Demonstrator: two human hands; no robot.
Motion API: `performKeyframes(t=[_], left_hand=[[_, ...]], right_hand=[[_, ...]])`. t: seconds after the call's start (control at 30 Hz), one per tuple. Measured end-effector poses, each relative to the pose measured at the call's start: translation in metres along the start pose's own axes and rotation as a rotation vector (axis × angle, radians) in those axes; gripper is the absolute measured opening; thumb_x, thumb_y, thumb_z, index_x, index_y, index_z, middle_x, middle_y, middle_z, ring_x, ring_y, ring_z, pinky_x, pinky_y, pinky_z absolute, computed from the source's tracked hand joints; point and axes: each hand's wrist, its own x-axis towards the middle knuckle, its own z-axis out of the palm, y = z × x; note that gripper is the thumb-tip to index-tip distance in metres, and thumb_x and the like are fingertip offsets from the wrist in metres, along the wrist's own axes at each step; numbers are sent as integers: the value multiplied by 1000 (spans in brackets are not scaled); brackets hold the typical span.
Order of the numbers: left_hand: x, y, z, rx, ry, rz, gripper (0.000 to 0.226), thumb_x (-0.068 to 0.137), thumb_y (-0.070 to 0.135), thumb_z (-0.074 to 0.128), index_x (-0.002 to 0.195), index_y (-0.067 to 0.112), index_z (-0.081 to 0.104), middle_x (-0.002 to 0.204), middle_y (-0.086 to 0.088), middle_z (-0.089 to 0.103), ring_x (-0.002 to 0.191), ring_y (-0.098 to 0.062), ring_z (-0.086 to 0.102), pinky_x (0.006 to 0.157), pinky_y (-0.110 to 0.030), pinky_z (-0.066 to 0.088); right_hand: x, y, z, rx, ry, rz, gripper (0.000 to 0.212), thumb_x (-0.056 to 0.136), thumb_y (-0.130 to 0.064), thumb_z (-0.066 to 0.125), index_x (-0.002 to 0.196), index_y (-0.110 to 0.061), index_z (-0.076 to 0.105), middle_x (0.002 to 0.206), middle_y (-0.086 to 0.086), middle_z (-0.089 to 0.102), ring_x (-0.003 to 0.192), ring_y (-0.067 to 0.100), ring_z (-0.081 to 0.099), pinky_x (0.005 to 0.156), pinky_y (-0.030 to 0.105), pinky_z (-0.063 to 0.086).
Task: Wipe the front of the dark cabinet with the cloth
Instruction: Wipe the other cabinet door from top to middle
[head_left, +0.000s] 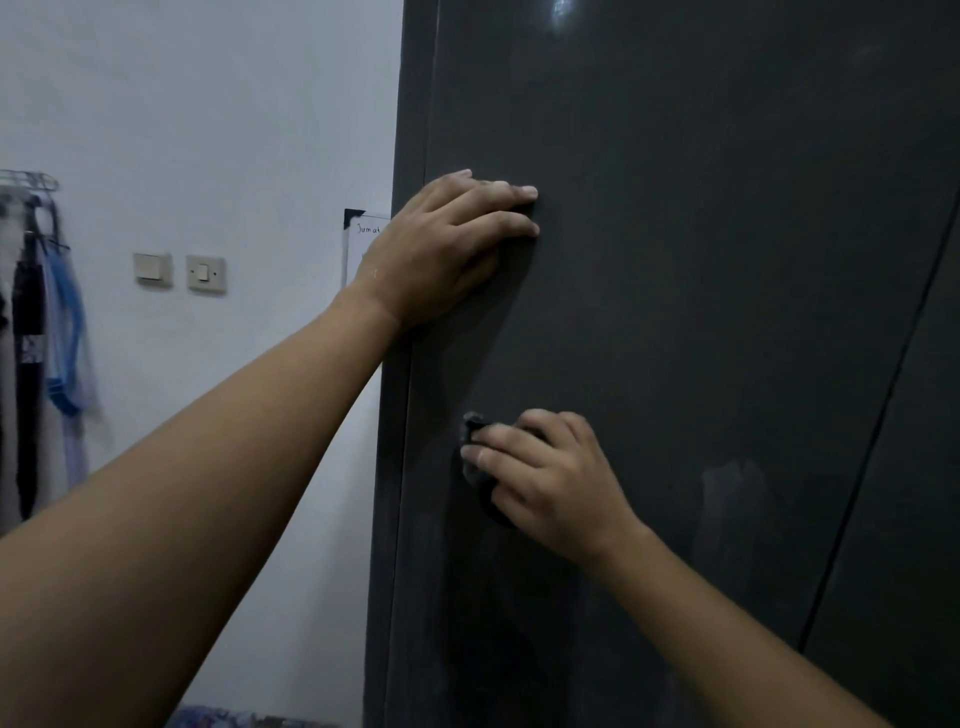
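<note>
The dark grey cabinet (701, 260) fills the right side of the head view, its glossy door front facing me. My left hand (441, 249) rests flat against the door near its left edge, fingers extended. Lower down, my right hand (545, 478) presses a small dark cloth (475, 431) against the door, fingers curled over it. Most of the cloth is hidden under that hand. Pale smears show on the door to the right of and below my right hand.
A seam (883, 426) between two cabinet doors runs diagonally at the right. On the white wall to the left are two light switches (179, 271), a paper note (363, 244) beside the cabinet, and clothes hanging on a rack (41, 332).
</note>
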Motion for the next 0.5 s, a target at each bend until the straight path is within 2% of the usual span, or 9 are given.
performKeyframes(t=[0.07,0.2,0.27,0.33,0.43,0.5], left_hand=[[0,0,0,6,0,0,28,102,19,54,128,17,65,144,-5,55,128,-30,54,115,-46,36],[0,1,0,9,8,-2,28,103,18,53,128,17,65,143,-4,56,127,-30,55,115,-46,37],[0,1,0,7,11,1,28,103,19,53,128,17,65,143,-4,56,128,-29,55,115,-46,37],[0,2,0,9,16,3,28,102,18,54,127,16,65,143,-5,56,128,-29,54,115,-45,36],[0,2,-1,10,17,4,28,102,18,55,127,16,65,143,-5,56,128,-29,54,114,-46,37],[0,2,-1,9,11,6,28,102,18,55,128,16,65,143,-5,56,128,-30,54,114,-47,37]], right_hand=[[-3,-1,0,2,-9,-10,33,86,-26,66,119,-31,72,126,-14,66,104,21,55,80,38,42],[-15,3,-1,16,-293,-306,31,84,-37,66,114,-39,72,122,-19,66,106,17,51,83,36,42],[-17,13,-8,-4,-335,-361,28,83,-40,67,110,-41,73,120,-21,66,106,16,52,84,36,40],[-17,23,-14,-7,-242,-276,26,84,-35,67,109,-37,74,119,-19,67,103,18,55,82,37,39],[-15,29,-19,5,-17,-35,30,85,-24,67,114,-28,75,123,-12,68,101,22,57,79,38,44],[-17,25,-17,-3,-1,-14,34,85,-22,68,118,-25,74,126,-10,67,102,23,57,80,38,45]])
